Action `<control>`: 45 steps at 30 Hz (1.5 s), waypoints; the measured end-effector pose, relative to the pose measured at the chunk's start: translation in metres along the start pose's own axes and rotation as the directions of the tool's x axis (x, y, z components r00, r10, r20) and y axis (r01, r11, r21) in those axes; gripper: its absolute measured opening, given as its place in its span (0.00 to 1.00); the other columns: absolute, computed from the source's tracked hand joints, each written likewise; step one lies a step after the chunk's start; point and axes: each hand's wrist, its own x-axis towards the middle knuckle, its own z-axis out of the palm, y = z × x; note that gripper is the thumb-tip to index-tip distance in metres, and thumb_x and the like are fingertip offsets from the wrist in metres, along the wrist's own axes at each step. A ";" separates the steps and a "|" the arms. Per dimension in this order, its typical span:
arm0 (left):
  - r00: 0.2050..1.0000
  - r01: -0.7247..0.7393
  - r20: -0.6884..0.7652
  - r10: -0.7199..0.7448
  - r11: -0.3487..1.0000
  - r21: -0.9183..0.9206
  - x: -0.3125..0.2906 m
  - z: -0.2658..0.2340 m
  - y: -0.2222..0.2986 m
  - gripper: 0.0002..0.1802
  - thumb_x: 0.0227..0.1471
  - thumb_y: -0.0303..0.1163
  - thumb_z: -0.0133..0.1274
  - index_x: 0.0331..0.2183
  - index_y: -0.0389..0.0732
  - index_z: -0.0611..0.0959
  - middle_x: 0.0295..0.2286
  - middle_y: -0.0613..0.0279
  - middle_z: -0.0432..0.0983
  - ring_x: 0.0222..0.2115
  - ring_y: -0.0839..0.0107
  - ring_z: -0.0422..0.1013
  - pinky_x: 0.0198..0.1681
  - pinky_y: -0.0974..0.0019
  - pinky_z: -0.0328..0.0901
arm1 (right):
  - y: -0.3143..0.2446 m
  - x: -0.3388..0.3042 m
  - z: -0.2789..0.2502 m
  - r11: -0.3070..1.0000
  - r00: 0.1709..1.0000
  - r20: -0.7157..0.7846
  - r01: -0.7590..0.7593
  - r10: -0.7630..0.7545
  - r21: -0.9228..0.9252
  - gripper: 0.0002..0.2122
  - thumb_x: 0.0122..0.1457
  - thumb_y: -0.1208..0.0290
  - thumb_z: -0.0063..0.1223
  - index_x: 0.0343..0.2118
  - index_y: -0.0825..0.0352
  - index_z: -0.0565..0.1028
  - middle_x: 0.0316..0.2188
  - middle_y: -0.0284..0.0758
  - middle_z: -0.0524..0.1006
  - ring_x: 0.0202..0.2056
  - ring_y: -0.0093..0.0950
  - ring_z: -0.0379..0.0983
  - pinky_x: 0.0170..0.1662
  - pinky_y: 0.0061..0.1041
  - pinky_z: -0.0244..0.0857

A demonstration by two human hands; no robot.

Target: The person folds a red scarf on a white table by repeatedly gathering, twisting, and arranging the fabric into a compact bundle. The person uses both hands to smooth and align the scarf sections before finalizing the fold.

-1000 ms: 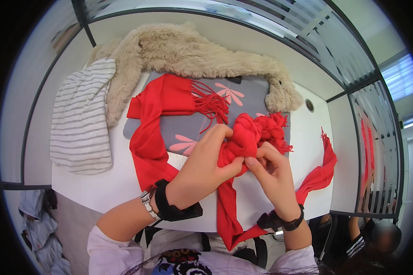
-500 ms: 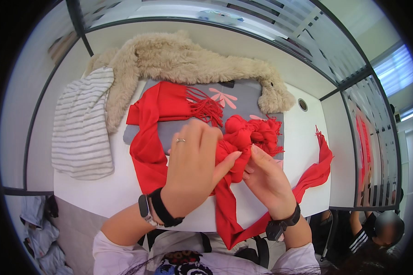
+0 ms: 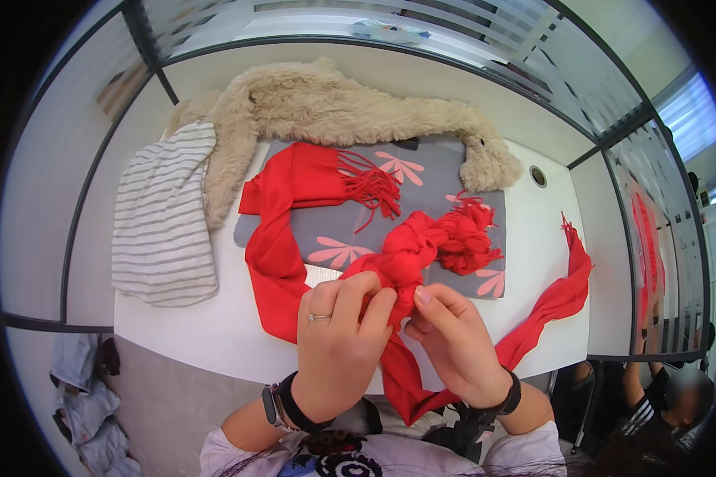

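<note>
A red fringed scarf (image 3: 406,248) has its middle part worked into a thick braid of loops, which ends in a bunched, fringed clump to the right. My left hand (image 3: 344,334), a ring on one finger, curls around the scarf just below the braid. Close beside it, my right hand (image 3: 453,338) pinches the red fabric between thumb and fingers. One loose length runs left from my hands and folds up to a flat fringed end. Another hangs below the hands over the table's near edge and comes up to a fringed tip at the right.
Under the scarf lies a folded grey cloth (image 3: 294,246) with pink flower shapes. A beige furry piece (image 3: 326,103) stretches along the back of the white table (image 3: 175,334); a striped white cloth (image 3: 165,219) lies left. Partition panels surround the table. Another person (image 3: 668,405) is at the lower right.
Both hands have come nearer to me, down the scarf, and more of the braid shows above them. My left hand's fingers have curled in around the fabric. The view has shifted slightly.
</note>
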 end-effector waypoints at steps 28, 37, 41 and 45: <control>0.970 -0.243 -0.075 0.231 0.932 -0.268 -0.015 -0.022 -0.015 0.21 0.34 0.20 0.61 0.36 0.41 0.78 0.37 0.61 0.73 0.38 0.58 0.69 0.42 0.56 0.70 | -0.046 -0.002 0.011 -0.525 0.474 0.871 0.713 -0.128 -0.465 0.11 0.43 0.69 0.60 0.25 0.62 0.67 0.25 0.30 0.66 0.25 0.25 0.66 0.26 0.26 0.59; 0.971 -0.081 0.171 0.167 0.902 -0.424 -0.014 -0.027 -0.011 0.43 0.30 0.28 0.75 0.48 0.47 0.70 0.41 0.59 0.65 0.41 0.61 0.61 0.42 0.58 0.60 | -0.037 0.008 0.002 0.098 0.720 0.654 0.686 -0.229 -0.721 0.04 0.53 0.78 0.50 0.28 0.69 0.68 0.23 0.40 0.67 0.24 0.41 0.66 0.26 0.35 0.61; 0.970 0.021 0.222 0.100 0.875 -0.484 -0.020 -0.021 -0.012 0.30 0.30 0.20 0.69 0.38 0.47 0.74 0.38 0.60 0.63 0.39 0.60 0.60 0.41 0.60 0.59 | -0.038 0.007 0.005 0.064 0.754 0.631 0.649 -0.185 -0.758 0.04 0.53 0.76 0.51 0.28 0.69 0.69 0.23 0.40 0.68 0.24 0.42 0.68 0.26 0.36 0.61; 0.981 -0.069 0.148 0.126 0.937 -0.341 -0.020 -0.014 -0.010 0.14 0.31 0.19 0.59 0.26 0.43 0.78 0.37 0.62 0.64 0.41 0.58 0.60 0.45 0.56 0.61 | -0.036 0.007 0.001 0.111 0.766 0.601 0.634 -0.228 -0.765 0.04 0.53 0.76 0.51 0.27 0.69 0.69 0.23 0.41 0.68 0.23 0.42 0.68 0.25 0.37 0.61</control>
